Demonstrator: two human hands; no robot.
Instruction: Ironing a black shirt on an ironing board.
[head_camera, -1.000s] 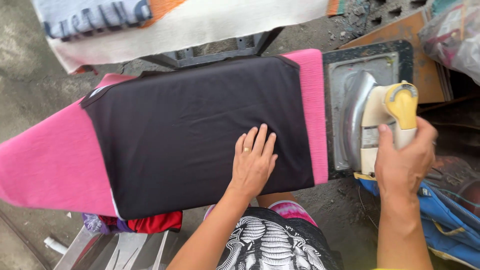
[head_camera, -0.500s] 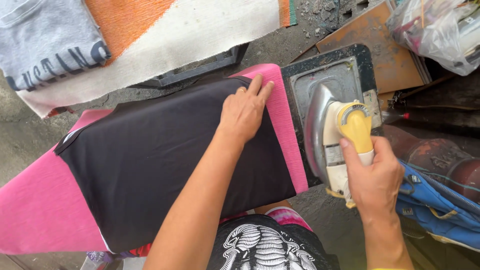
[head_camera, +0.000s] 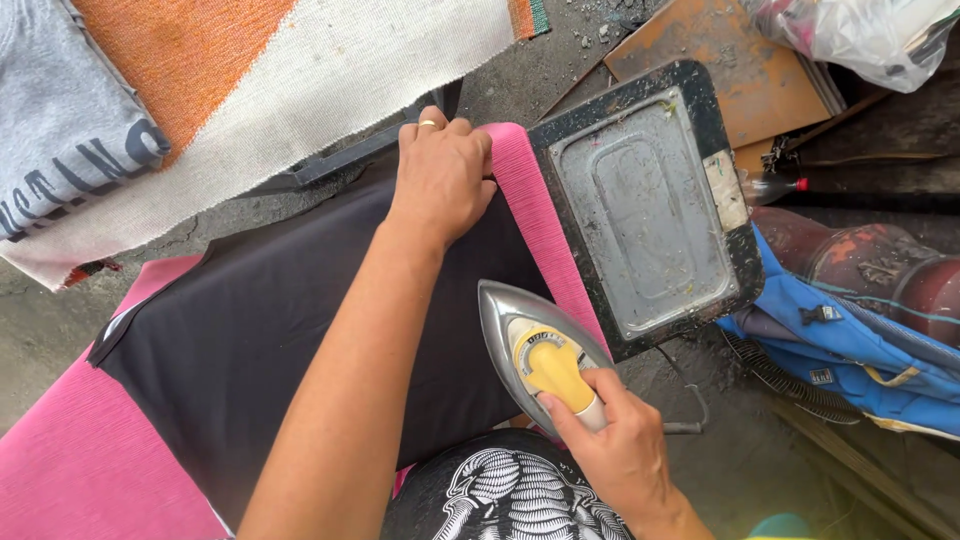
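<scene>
Your left hand (head_camera: 440, 178) pins the black garment's (head_camera: 290, 330) far edge taut with curled fingers; your right hand (head_camera: 618, 450) grips the iron (head_camera: 535, 350), soleplate down on the cloth.

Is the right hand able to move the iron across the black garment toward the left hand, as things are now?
Probably yes. The right hand grips the iron at the black garment; only the left forearm crosses the cloth. The left hand holds the far edge.
</scene>
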